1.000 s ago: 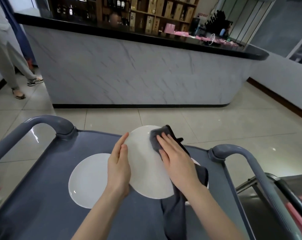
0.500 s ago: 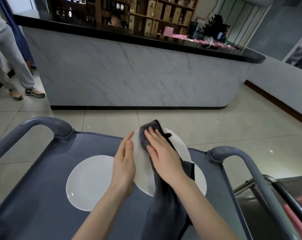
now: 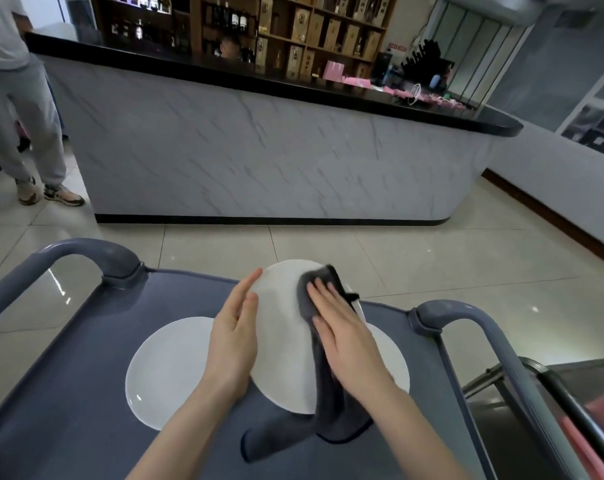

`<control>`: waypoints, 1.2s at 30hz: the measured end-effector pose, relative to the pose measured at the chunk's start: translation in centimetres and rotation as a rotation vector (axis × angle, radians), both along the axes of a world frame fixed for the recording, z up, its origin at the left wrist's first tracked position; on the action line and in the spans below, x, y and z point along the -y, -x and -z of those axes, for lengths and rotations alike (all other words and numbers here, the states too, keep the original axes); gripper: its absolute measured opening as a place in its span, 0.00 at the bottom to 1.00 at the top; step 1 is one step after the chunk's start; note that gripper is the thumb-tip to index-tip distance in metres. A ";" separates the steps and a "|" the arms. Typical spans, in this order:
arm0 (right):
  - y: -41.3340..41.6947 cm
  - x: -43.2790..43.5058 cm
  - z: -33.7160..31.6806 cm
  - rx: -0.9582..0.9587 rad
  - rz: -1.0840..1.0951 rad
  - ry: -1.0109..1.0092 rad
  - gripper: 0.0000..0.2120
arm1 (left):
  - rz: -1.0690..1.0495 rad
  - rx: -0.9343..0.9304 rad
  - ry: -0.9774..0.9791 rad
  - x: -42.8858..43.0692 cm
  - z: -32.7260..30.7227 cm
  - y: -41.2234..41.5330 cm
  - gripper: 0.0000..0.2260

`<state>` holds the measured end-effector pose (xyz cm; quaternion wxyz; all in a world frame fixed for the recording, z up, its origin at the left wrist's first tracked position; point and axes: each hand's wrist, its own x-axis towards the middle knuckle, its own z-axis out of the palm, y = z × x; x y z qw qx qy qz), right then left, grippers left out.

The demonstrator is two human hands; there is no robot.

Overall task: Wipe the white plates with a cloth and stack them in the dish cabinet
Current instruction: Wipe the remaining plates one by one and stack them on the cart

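The fingers [image 3: 323, 296] of the right hand [image 3: 345, 337] lie straight and flat, pressing a dark grey cloth [image 3: 328, 403] onto the face of a white plate [image 3: 280, 341]; they curl round nothing. The left hand [image 3: 233, 344] lies with straight fingers along that plate's left rim, propping it. The plate is tilted, far edge raised. The cloth hangs over its near edge onto the grey cart tray [image 3: 68, 393].

Just left of the tilted plate, a second plate [image 3: 169, 368] lies flat on the tray, partly hidden by the left hand. Just right of it, a third plate [image 3: 394, 358] shows past the right wrist. The left handle [image 3: 86, 251] and right handle [image 3: 467, 317] of the cart curve up on either side. Farther right stands a metal trolley [image 3: 536, 393].

Beyond the plate, across the tiled floor, runs a marble-look bar counter [image 3: 259, 150] with a black top. Behind it are shelves [image 3: 311, 26] of bottles and boxes; their labels are too small to read. Far left, a person [image 3: 23, 116] in grey trousers stands by the counter's end.
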<state>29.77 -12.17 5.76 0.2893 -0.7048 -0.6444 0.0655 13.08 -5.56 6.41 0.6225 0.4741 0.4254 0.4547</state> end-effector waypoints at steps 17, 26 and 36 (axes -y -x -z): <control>-1.0 1.7 1.9 -0.016 0.050 0.023 0.23 | -0.013 -0.023 0.058 -0.7 0.0 0.7 0.16; 5.0 -1.4 0.6 0.032 -0.258 0.046 0.23 | -0.011 0.046 0.090 -1.4 0.5 -0.6 0.15; -0.7 1.6 2.4 -0.033 0.030 0.029 0.23 | 0.028 -0.012 0.102 -0.5 0.5 0.3 0.15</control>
